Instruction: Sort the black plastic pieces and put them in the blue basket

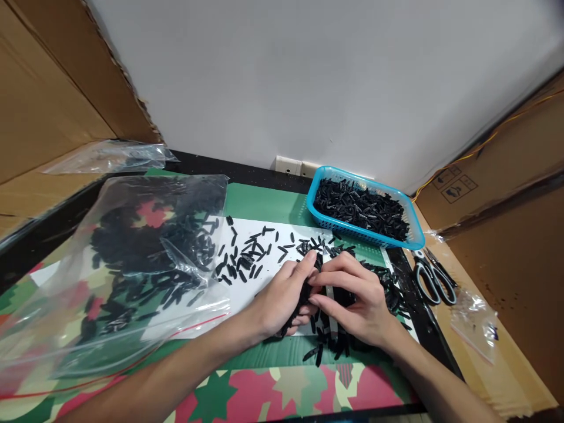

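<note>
My left hand [282, 296] and my right hand [352, 299] meet at the middle of the table over a heap of small black plastic pieces [335, 341]. Both hands have fingers curled around a bunch of these pieces, fingertips touching near a white strip [329, 294] that runs between them. More black pieces [251, 255] lie scattered on a white sheet [264, 282] just beyond the left hand. A large clear zip bag [132, 270] holding many black pieces lies at the left, its mouth toward the sheet.
A blue basket [416, 235] filled with black pieces stands at the back right. Scissors [434, 279] and a small clear bag [478, 323] lie on cardboard at the right. Another clear bag [110, 155] rests on cardboard at the back left. A patterned cloth [282, 388] covers the near table.
</note>
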